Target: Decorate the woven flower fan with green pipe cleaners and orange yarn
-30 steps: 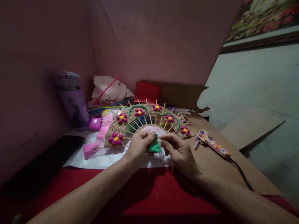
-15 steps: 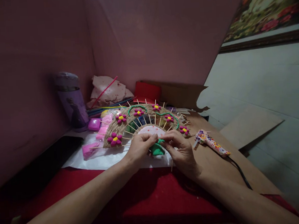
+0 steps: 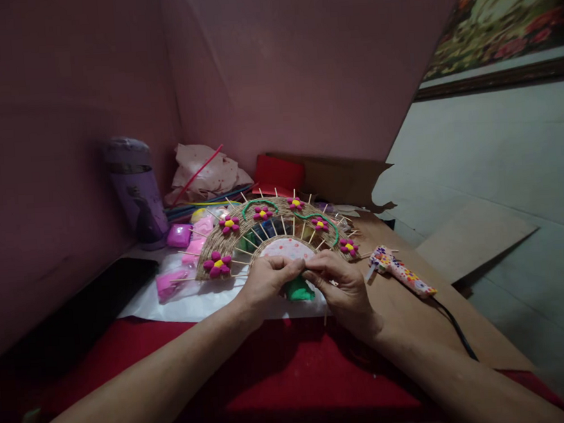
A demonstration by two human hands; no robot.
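Green modelling clay [image 3: 300, 290] shows beneath my fingers, soft and lumpy. My left hand [image 3: 266, 282] pinches it, thumb on top. My right hand [image 3: 341, 283] is closed too, its thumb and fingertips meeting my left thumb over the clay; the spot where they meet hides the clay between them. Just behind the hands lies a half-round fan-shaped piece [image 3: 210, 247] wound with brown twine over thin sticks. Magenta clay flowers [image 3: 217, 264] with yellow centres and a curling green strand [image 3: 330, 221] decorate it. A dotted fabric half-circle [image 3: 285, 247] fills its middle.
To the right, a flower-patterned glue gun [image 3: 402, 274] with a black cord lies on cardboard [image 3: 464, 327]. At left are a purple tumbler [image 3: 138, 196], a dark flat object [image 3: 90, 302] and packs of pink clay [image 3: 170, 285]. Pink panels [image 3: 301, 68] stand behind; red cloth [image 3: 274, 373] covers the front.
My fingertips have come together, covering the green bit that showed between them. The green lump below sits slightly lower. The fan-shaped piece stays in place.
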